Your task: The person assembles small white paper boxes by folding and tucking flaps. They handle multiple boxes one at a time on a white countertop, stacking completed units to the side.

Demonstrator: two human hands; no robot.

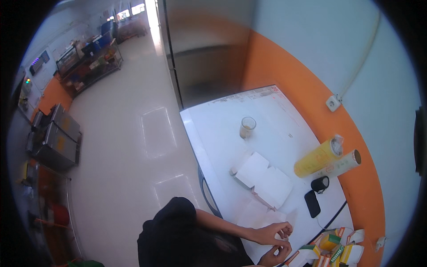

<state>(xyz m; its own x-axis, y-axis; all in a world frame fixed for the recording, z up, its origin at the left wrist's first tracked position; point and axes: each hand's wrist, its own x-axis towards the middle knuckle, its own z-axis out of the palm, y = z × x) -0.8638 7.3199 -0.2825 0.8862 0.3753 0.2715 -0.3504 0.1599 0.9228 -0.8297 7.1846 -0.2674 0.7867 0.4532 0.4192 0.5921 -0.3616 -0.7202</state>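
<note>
My left hand reaches over the near part of the white table, its fingers curled in toward the thumb. Just below it, my right hand is bent with thumb and finger close together. A small pale piece seems to lie between the hands, too small to name. Beside them is a pile of small folded cartons in white, orange, yellow and green. Farther up, unfolded white cardboard lies on the tabletop, with more pale sheets nearer my left hand.
A drinking glass stands toward the far side. Along the orange-and-white wall are a yellow roll, a white roll, a black cylindrical device and a black phone with a white cable. Metal equipment lines the left.
</note>
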